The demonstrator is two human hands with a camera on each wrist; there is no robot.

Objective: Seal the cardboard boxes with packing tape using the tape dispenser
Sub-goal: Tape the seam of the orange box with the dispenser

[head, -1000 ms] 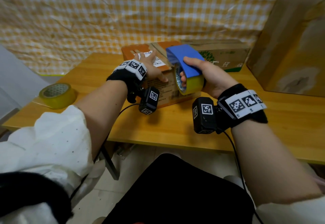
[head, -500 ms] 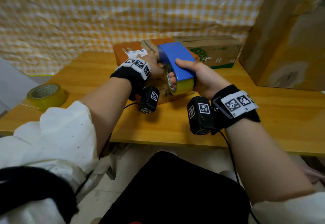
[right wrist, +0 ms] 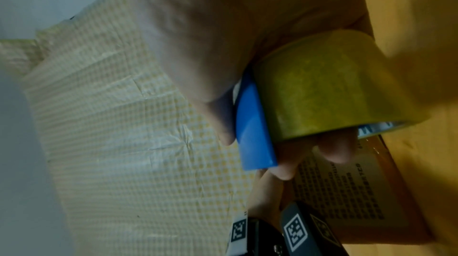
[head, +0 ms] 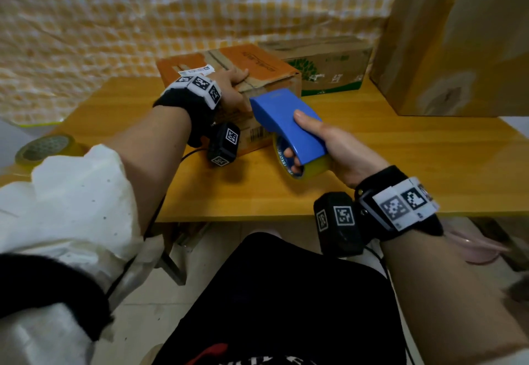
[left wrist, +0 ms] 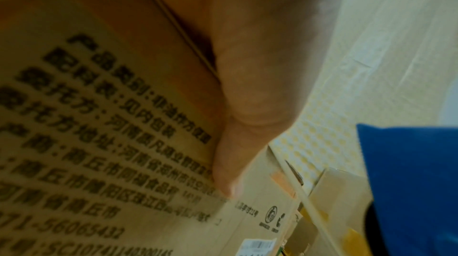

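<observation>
An orange cardboard box point(head: 266, 64) stands on the wooden table point(head: 400, 164), with brown tape running along its top seam. My left hand point(head: 235, 85) rests on the box's front top edge, fingers flat on top. Its thumb point(left wrist: 238, 103) lies straight down the printed front face point(left wrist: 99, 142). My right hand point(head: 297, 138) grips the blue tape dispenser point(head: 274, 112), thumb on its top and fingers point(right wrist: 334, 148) curled through the yellow tape roll point(right wrist: 322, 88). The dispenser hangs just off the box's front right corner, low over the table. Whether tape still joins it to the box is hidden.
A second box point(head: 323, 66) with green print sits behind the orange one. A tall cardboard box point(head: 458, 38) fills the right back of the table. A spare tape roll point(head: 43, 147) lies at the table's left edge. A checked cloth hangs behind.
My right hand has drawn the dispenser off the box's front top edge, toward me and down to the right. My left hand stays on the box, its fingers now further forward on the seam.
</observation>
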